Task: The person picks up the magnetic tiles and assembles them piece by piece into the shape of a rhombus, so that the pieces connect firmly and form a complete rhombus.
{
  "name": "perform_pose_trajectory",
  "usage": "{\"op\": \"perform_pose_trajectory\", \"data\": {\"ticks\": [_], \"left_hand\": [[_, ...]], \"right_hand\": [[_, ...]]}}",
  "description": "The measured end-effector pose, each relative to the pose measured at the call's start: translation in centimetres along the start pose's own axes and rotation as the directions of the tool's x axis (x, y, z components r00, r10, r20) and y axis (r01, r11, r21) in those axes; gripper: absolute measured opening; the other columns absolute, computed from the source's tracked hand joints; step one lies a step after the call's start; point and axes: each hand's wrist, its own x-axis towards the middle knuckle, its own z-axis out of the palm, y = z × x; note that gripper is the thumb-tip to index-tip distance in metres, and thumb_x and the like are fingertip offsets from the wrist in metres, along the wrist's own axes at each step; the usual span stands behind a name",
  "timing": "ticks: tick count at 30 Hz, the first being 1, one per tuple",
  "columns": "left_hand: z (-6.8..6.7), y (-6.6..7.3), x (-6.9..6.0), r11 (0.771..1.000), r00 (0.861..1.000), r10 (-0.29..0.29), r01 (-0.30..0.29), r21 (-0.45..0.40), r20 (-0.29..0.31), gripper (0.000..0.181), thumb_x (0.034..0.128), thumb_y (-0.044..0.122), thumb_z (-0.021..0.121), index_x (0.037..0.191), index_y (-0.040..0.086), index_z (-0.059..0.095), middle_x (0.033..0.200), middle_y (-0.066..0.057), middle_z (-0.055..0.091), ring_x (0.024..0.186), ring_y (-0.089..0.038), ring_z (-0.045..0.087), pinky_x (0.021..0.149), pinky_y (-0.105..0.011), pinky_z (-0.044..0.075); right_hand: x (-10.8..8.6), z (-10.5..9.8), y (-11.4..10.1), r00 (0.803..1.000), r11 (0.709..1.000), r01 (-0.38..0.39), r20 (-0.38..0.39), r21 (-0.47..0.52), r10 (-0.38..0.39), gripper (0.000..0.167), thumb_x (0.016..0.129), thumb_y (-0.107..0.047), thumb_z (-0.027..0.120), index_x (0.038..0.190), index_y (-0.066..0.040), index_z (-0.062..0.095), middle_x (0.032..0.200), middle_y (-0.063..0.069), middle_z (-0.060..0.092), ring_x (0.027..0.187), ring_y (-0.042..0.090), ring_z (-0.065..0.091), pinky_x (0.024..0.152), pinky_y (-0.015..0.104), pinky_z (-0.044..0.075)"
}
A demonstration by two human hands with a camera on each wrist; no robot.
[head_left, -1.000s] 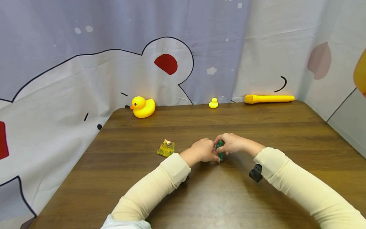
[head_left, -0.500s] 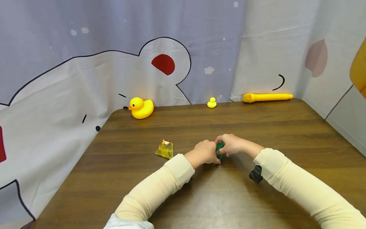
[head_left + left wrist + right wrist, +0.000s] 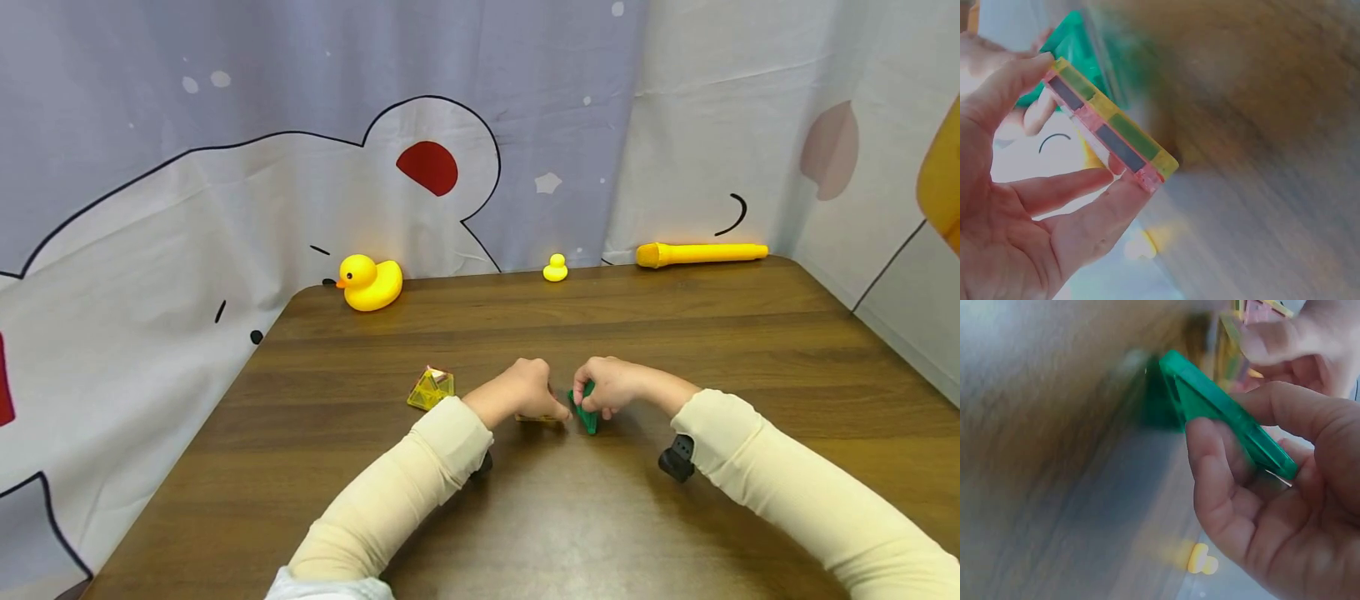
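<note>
Left hand [image 3: 528,390]: grips a yellow-and-pink pair of translucent plastic tiles [image 3: 1110,123] by its two ends, one digit at each. The two layers lie face against face, with dark strips showing along the pink edge.

Right hand [image 3: 611,385]: pinches a green translucent plastic triangular tile [image 3: 586,412] between digits on opposite faces. Whether this is a single layer cannot be told.

Key relation: green tile sits between the two hands, to the right of the left hand and in the right hand's grasp, hence nearer the right. Head view: its long edge slants from far left to near right, while the visible edge of the yellow-and-pink pair runs roughly side to side. The two edges therefore stand at an angle, not parallel. Left fingertips are just beside the green tile; a narrow gap appears between the held pieces. Judged: any joining would turn on closing that gap and matching edge directions.

Contact of the green tile with the wooden tabletop [image 3: 525,517]: cannot tell. A yellow translucent plastic tile piece [image 3: 431,389] lies left of the left hand, apart from both held pieces.
</note>
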Motion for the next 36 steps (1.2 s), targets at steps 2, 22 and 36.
{"op": "perform_pose_trajectory", "data": {"ticks": [2, 22, 36], "left_hand": [[-0.3, -0.1, -0.1, 0.999, 1.000, 0.007, -0.008, -0.034, -0.022, 0.030, 0.0676, 0.037, 0.072, 0.068, 0.011, 0.056, 0.064, 0.004, 0.055, 0.055, -0.009, 0.049, 0.047, -0.021, 0.041], [-1.1, -2.2, 0.0, 0.884, 0.998, -0.047, 0.064, -0.463, 0.048, 0.063, 0.0746, 0.037, 0.067, 0.116, -0.007, 0.050, 0.108, -0.014, 0.055, 0.078, -0.017, 0.057, 0.065, -0.026, 0.047], [-1.2, -2.6, -0.5, 0.939, 1.000, -0.002, 0.002, -0.344, 0.002, 0.040, 0.0715, 0.043, 0.067, 0.062, 0.004, 0.064, 0.051, -0.009, 0.056, 0.055, -0.015, 0.053, 0.050, -0.021, 0.034]], "right_hand": [[0.0, 0.1, -0.1, 0.999, 0.999, 0.021, 0.028, 0.034, -0.022, 0.002, 0.078, -0.005, 0.058, 0.079, -0.003, 0.058, 0.063, 0.004, 0.055, 0.050, 0.016, 0.055, 0.046, 0.024, 0.044], [0.1, 0.5, 0.5, 0.980, 0.892, -0.033, 0.192, 0.451, -0.061, 0.034, 0.094, -0.016, 0.038, 0.120, 0.005, 0.044, 0.097, 0.013, 0.052, 0.066, 0.020, 0.057, 0.055, 0.027, 0.045], [0.2, 0.0, 0.4, 0.987, 0.981, -0.018, 0.160, 0.191, -0.013, 0.024, 0.089, -0.015, 0.047, 0.108, -0.002, 0.052, 0.092, 0.008, 0.052, 0.055, 0.017, 0.051, 0.043, 0.022, 0.036]]}}
